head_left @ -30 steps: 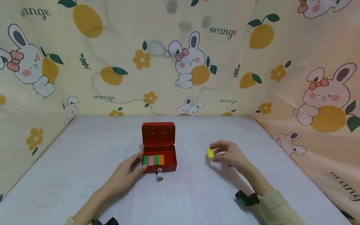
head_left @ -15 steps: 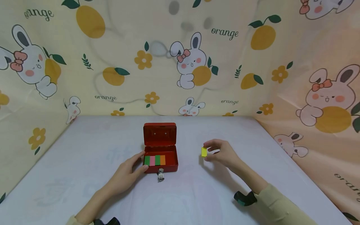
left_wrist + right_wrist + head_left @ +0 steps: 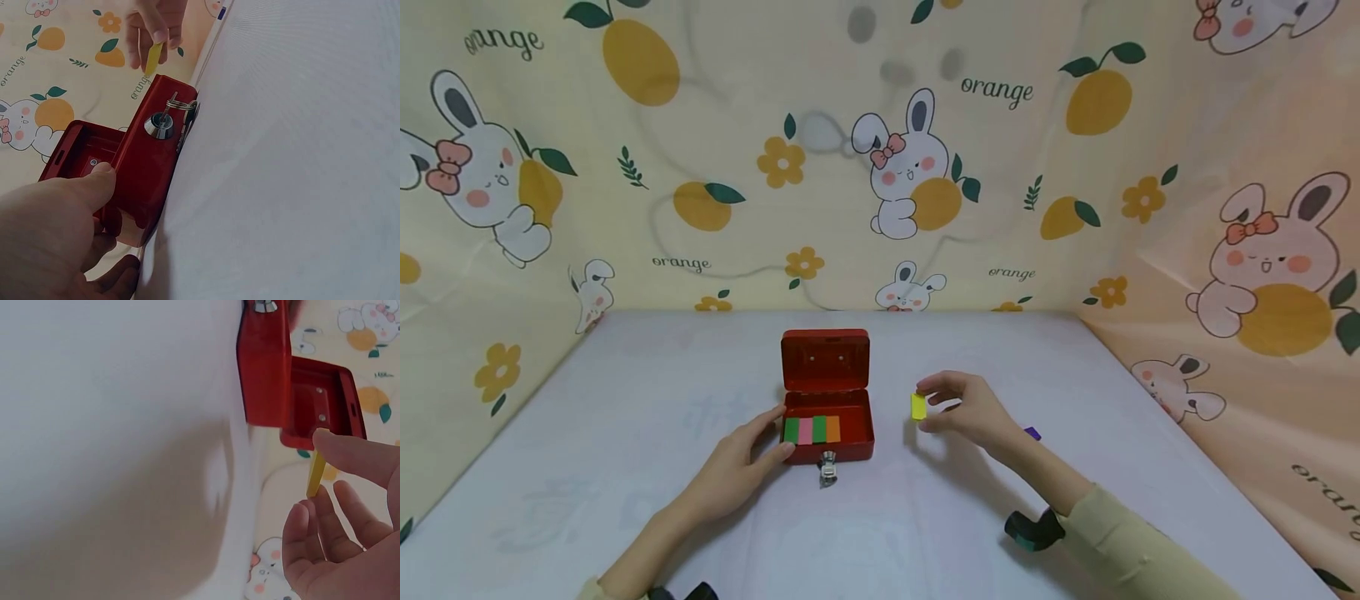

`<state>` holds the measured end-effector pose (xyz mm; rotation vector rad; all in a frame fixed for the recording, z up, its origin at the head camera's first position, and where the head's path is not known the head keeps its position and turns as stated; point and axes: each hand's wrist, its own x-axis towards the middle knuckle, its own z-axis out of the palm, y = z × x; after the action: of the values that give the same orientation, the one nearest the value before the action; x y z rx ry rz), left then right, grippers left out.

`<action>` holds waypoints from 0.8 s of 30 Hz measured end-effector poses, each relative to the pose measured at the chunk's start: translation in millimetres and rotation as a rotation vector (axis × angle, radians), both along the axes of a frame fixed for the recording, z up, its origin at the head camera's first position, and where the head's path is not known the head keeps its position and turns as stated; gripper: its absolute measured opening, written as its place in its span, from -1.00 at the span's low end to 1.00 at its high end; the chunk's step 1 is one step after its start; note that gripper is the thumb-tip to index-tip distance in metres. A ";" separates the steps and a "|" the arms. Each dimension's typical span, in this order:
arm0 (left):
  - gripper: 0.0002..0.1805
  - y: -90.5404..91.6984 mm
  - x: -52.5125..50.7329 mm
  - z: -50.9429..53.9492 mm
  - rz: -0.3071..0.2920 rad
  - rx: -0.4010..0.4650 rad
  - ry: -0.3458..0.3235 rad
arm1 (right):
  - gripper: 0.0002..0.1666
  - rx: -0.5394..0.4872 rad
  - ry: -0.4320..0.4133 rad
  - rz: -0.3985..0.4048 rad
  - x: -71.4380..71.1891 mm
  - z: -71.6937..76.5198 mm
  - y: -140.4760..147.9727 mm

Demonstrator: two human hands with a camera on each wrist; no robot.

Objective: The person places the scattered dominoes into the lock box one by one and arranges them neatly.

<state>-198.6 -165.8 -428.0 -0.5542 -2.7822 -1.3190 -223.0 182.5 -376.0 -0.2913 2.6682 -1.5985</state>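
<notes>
A small red metal cash box (image 3: 843, 452) stands on the table with its lid (image 3: 825, 360) raised. Inside, along the left part, lie several coloured blocks (image 3: 812, 430): green, pink, green and orange. My left hand (image 3: 730, 467) holds the box at its left side, the thumb near the front corner. Keys on a ring (image 3: 181, 106) hang from the lock (image 3: 159, 125) on the front. To the right of the box, above the table, my right hand (image 3: 962, 408) pinches a thin yellow block (image 3: 918, 407) between thumb and fingertips. In the right wrist view the yellow block (image 3: 317, 470) is seen narrow side on.
A purple block (image 3: 1033, 433) lies on the table behind my right wrist, partly hidden by it. The white table (image 3: 865, 542) meets a fabric backdrop (image 3: 737, 142) with rabbits and oranges at its back and sides.
My right hand has carried the yellow block leftward, closer to the box. The purple block has come into sight behind the right wrist. My left hand stays at the box.
</notes>
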 end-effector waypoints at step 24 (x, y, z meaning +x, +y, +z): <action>-0.23 0.3 -0.1 -1.0 0.005 -0.005 0.008 | -0.45 -0.036 -0.013 0.043 -5.2 -0.9 -42.7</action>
<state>-198.7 -165.5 -429.1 -0.5516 -2.7794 -1.3068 -228.3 139.8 -377.0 -0.3351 2.6076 -1.6320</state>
